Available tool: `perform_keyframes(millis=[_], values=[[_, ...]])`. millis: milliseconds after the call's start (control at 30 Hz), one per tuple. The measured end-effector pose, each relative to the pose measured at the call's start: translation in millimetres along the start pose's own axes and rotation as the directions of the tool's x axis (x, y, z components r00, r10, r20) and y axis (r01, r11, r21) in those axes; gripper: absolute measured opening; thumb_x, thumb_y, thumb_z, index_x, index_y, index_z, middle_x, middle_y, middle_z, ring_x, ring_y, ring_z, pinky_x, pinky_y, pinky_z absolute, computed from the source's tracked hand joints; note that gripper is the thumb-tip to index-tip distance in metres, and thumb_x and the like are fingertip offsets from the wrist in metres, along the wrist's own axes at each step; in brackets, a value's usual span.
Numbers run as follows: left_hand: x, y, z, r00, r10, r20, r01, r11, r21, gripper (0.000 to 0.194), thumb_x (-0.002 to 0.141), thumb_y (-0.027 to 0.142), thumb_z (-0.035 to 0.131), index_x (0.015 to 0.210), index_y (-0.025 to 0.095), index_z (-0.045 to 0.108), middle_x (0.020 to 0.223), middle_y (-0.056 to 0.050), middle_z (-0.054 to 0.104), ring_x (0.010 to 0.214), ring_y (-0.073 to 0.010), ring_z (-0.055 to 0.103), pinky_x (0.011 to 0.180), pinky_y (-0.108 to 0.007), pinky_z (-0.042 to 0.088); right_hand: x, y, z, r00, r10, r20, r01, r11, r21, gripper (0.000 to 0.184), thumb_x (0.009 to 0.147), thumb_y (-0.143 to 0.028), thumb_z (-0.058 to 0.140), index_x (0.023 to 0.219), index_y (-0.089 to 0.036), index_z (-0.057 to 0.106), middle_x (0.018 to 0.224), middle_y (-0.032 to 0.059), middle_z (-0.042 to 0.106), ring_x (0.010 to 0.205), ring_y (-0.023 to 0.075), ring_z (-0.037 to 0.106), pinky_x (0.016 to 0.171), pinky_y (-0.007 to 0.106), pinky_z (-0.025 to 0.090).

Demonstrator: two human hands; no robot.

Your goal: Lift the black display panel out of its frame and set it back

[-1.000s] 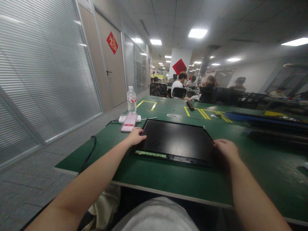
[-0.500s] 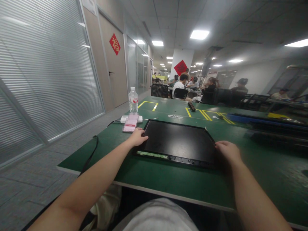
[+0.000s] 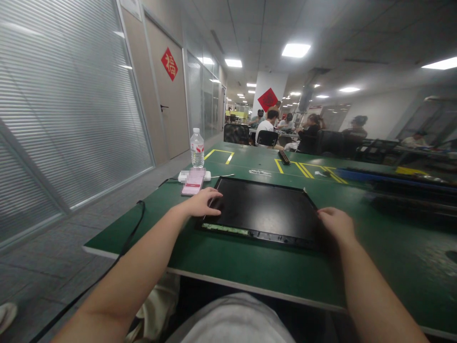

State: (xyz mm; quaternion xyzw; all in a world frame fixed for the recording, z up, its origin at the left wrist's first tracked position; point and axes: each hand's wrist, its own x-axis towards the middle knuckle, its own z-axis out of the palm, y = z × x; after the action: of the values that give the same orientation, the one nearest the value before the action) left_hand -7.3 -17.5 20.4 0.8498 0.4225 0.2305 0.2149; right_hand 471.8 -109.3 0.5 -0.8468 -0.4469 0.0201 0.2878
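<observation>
With my left hand (image 3: 201, 203) spread, thumb apart from fingers, at the left edge of the black panel (image 3: 264, 207) on the green table (image 3: 257, 269), I pinched its right edge in my right hand (image 3: 336, 224).

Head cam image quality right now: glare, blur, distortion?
Head view: hazy glare on the black panel; head view: ceiling light blown out white; head view: blue item at right smeared, door leaning, likely wide-angle distortion.

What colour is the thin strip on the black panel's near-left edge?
The thin strip is light green; it shows best in the head view.
</observation>
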Motion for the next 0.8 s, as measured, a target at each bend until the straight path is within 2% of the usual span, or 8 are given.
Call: perform_keyframes(millis=[133,333,433,600,733,800], values=[[-5,8,-6.7,0.992,0.041,0.122,-0.041,0.999,-0.003,0.074,0.062,0.048,0.084,0.129,0.023,0.068,0.143,-0.013,0.055,0.132,-0.0338,0.053,0.111,-0.038,0.041,-1,-1,0,1.000,0.006,0.004,-0.006,1.000,-0.023,0.029,0.075,-0.034,0.057,0.091,-0.025,0.080,0.094,0.0095,0.077,0.090,0.0298,0.069,0.075,0.036,0.049],[-9,13,-11.5,0.980,0.053,0.190,-0.045,0.998,-0.047,0.077,0.059,0.045,0.088,0.130,0.026,0.068,0.149,-0.011,0.051,0.136,-0.0341,0.051,0.114,-0.039,0.038,-2,0,1,1.000,-0.014,-0.009,0.014,1.000,-0.015,0.029,0.076,-0.032,0.057,0.091,-0.024,0.080,0.095,0.0099,0.077,0.091,0.0289,0.069,0.077,0.036,0.050],[-9,13,-12.3,0.974,0.077,0.214,-0.065,0.996,-0.062,0.076,0.059,0.043,0.089,0.131,0.027,0.068,0.150,-0.011,0.051,0.138,-0.0336,0.049,0.115,-0.040,0.036,-3,-3,2,0.998,-0.059,0.010,0.059,0.998,0.023,0.032,0.078,-0.029,0.056,0.098,-0.023,0.080,0.101,0.0085,0.077,0.096,0.0273,0.069,0.083,0.034,0.051],[-8,13,-11.6,0.970,0.136,0.203,-0.129,0.990,-0.052,0.077,0.060,0.040,0.089,0.132,0.025,0.066,0.148,-0.012,0.053,0.137,-0.0329,0.050,0.115,-0.041,0.037,-7,-12,8,0.963,-0.249,0.101,0.242,0.967,0.085,0.047,0.078,-0.021,0.056,0.121,-0.025,0.075,0.120,0.0040,0.074,0.112,0.0245,0.067,0.098,0.033,0.049],[-7,12,-10.6,0.962,0.178,0.208,-0.179,0.984,-0.012,0.077,0.063,0.038,0.088,0.134,0.021,0.063,0.148,-0.013,0.052,0.137,-0.0332,0.050,0.115,-0.043,0.037,-9,-14,12,0.933,-0.279,0.227,0.269,0.960,0.073,0.048,0.080,-0.020,0.056,0.124,-0.023,0.074,0.123,0.0050,0.073,0.116,0.0246,0.066,0.102,0.034,0.048],[-7,11,-9.7,0.960,0.191,0.205,-0.194,0.981,-0.006,0.076,0.063,0.037,0.087,0.134,0.021,0.064,0.149,-0.013,0.051,0.137,-0.0335,0.049,0.115,-0.043,0.038,-9,-13,13,0.928,-0.279,0.246,0.269,0.960,0.071,0.046,0.080,-0.020,0.055,0.122,-0.022,0.076,0.122,0.0049,0.073,0.117,0.0245,0.066,0.103,0.034,0.048]])
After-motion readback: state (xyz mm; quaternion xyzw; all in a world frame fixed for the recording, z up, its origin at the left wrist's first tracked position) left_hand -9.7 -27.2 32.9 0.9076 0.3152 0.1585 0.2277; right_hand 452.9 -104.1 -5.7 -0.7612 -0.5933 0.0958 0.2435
